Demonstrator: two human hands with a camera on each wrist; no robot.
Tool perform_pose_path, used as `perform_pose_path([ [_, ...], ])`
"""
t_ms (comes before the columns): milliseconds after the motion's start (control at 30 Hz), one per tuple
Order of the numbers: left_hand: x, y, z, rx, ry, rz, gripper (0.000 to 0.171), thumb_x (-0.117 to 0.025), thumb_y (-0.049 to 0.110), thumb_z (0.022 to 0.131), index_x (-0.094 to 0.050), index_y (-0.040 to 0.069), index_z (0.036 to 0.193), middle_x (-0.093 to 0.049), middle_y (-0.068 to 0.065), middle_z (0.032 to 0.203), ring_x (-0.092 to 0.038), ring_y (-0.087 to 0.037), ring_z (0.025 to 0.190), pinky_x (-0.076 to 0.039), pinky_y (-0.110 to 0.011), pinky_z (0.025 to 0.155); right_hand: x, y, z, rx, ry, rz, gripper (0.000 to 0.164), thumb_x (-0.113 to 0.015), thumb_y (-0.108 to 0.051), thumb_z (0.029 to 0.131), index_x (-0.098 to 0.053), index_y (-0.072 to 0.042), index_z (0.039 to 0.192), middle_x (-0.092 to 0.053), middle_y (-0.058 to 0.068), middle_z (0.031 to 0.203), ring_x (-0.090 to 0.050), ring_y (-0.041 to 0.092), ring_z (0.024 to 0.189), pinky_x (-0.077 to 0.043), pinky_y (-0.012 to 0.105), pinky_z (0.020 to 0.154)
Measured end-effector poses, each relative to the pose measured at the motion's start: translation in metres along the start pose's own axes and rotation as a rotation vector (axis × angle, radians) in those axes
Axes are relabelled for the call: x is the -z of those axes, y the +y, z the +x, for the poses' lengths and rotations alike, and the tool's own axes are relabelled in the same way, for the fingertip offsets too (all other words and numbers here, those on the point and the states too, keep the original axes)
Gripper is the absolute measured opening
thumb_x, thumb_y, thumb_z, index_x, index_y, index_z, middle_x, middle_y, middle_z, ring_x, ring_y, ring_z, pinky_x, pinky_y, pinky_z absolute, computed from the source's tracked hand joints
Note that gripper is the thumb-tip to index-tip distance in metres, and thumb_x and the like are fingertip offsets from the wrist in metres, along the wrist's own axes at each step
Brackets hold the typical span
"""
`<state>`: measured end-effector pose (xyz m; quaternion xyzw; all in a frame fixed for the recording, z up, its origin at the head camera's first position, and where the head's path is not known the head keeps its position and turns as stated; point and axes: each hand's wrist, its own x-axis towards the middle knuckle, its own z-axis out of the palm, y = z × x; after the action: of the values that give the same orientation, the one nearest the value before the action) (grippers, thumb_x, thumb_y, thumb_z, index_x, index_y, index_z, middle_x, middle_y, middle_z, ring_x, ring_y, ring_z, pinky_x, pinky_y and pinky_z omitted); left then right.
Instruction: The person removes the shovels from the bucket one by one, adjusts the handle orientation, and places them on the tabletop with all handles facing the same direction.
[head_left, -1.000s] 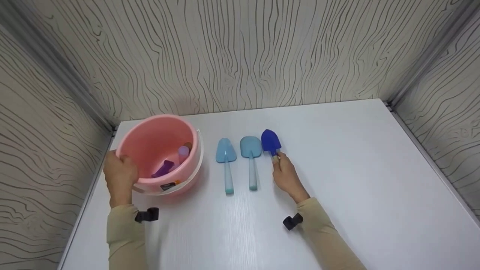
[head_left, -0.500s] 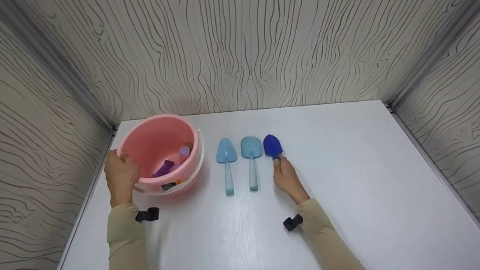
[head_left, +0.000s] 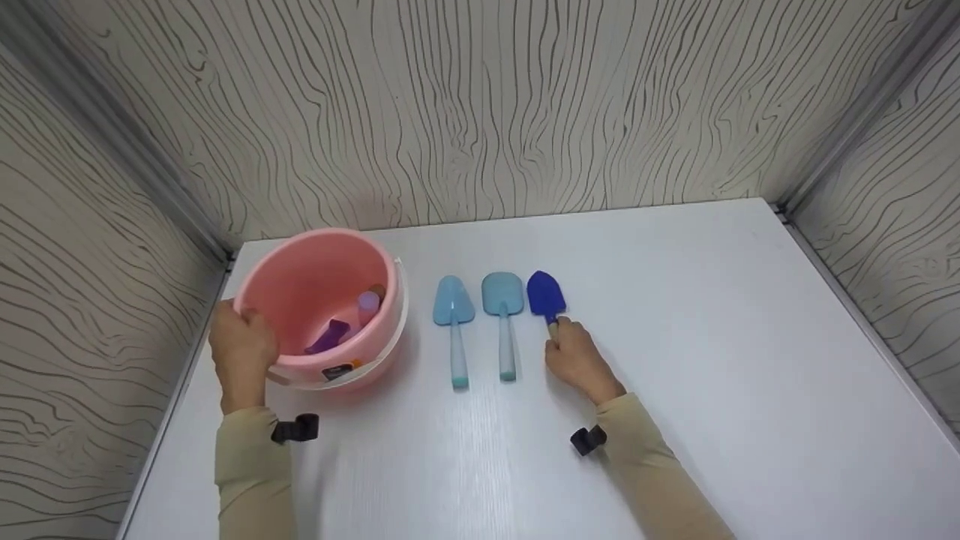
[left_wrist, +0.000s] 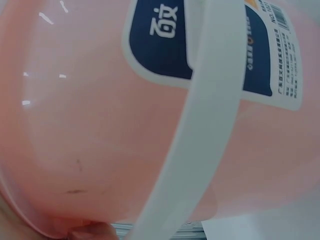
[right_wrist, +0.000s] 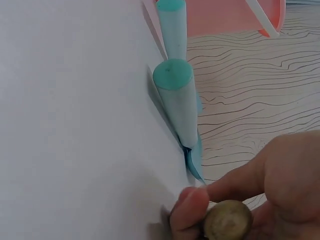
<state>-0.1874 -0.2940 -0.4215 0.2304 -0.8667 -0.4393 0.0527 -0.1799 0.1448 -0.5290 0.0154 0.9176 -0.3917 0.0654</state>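
Note:
My left hand [head_left: 244, 341] grips the near left rim of a pink bucket [head_left: 307, 277], which tilts with its mouth partly towards me. Inside lie a purple item [head_left: 328, 337], a lilac cylinder [head_left: 368, 304] and something brown, their kinds unclear. My right hand [head_left: 577, 358] holds a dark blue hand trowel [head_left: 546, 292] by its handle, blade pointing away from me; the right wrist view shows the handle's round wooden end [right_wrist: 228, 221]. Left of it, two light blue toy shovels lie side by side: a square-bladed one [head_left: 502, 294] and a triangular-bladed one [head_left: 453, 301].
The bucket's white carrying handle [left_wrist: 200, 135] hangs down its side across the label. All stands on a white table [head_left: 712, 337]. Wood-grain panels [head_left: 480, 112] rise behind it and at both sides.
My right hand has drawn the trowel a little towards me and slightly right, level with the shovels. The left hand and bucket have stayed in place.

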Motion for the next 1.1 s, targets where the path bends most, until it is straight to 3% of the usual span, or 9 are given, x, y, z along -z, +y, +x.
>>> perform_pose_path([
  [167, -0.001, 0.000, 0.000, 0.012, -0.007, -0.011, 0.057, -0.021, 0.023, 0.112, -0.034, -0.012, 0.154, -0.049, -0.039, 0.147, -0.054, -0.053, 0.133, -0.048, -0.066, 0.107, 0.006, -0.007, -0.003, -0.018, -0.025, -0.102, 0.020, -0.052, 0.001, 0.102, -0.058, 0.017, 0.111, -0.058, 0.023, 0.099, -0.051, 0.027, 0.088, -0.052, 0.050, 0.081],
  [333, 0.000, -0.001, 0.000, 0.016, -0.015, -0.012, 0.057, -0.021, 0.024, 0.113, -0.033, -0.012, 0.155, -0.048, -0.040, 0.148, -0.054, -0.053, 0.133, -0.048, -0.067, 0.106, 0.009, -0.011, -0.002, -0.066, -0.043, -0.155, 0.011, -0.056, -0.004, 0.102, -0.058, 0.007, 0.100, -0.054, 0.013, 0.086, -0.051, 0.024, 0.077, -0.045, 0.039, 0.064],
  [500, 0.000, 0.001, -0.001, 0.022, -0.017, -0.014, 0.057, -0.021, 0.025, 0.113, -0.032, -0.011, 0.156, -0.048, -0.038, 0.148, -0.054, -0.052, 0.133, -0.050, -0.065, 0.107, 0.011, -0.012, -0.002, -0.110, -0.054, -0.145, 0.014, -0.058, -0.010, 0.103, -0.059, 0.004, 0.104, -0.054, 0.011, 0.088, -0.055, 0.024, 0.077, -0.043, 0.034, 0.059],
  [667, 0.000, 0.000, 0.000, 0.011, -0.012, -0.015, 0.058, -0.021, 0.024, 0.113, -0.032, -0.012, 0.156, -0.047, -0.040, 0.149, -0.052, -0.053, 0.135, -0.046, -0.067, 0.111, 0.011, -0.018, 0.000, -0.106, -0.045, -0.195, 0.025, -0.062, -0.016, 0.103, -0.061, 0.008, 0.112, -0.057, 0.015, 0.096, -0.058, 0.027, 0.081, -0.048, 0.039, 0.063],
  [833, 0.000, 0.000, 0.001, 0.002, -0.011, -0.015, 0.059, -0.021, 0.025, 0.113, -0.032, -0.013, 0.156, -0.046, -0.040, 0.150, -0.051, -0.054, 0.137, -0.046, -0.067, 0.110, 0.013, -0.039, 0.004, -0.030, 0.020, -0.325, 0.047, -0.067, -0.023, 0.104, -0.060, 0.016, 0.130, -0.062, 0.026, 0.114, -0.066, 0.036, 0.094, -0.059, 0.053, 0.077],
  [1100, 0.001, 0.001, 0.000, 0.022, -0.025, -0.013, 0.059, -0.020, 0.025, 0.113, -0.029, -0.011, 0.159, -0.046, -0.039, 0.152, -0.053, -0.052, 0.135, -0.051, -0.063, 0.103, 0.021, -0.087, 0.014, 0.174, 0.047, -0.355, 0.046, -0.068, -0.022, 0.105, -0.062, 0.013, 0.135, -0.070, 0.027, 0.118, -0.072, 0.039, 0.104, -0.063, 0.055, 0.084],
])
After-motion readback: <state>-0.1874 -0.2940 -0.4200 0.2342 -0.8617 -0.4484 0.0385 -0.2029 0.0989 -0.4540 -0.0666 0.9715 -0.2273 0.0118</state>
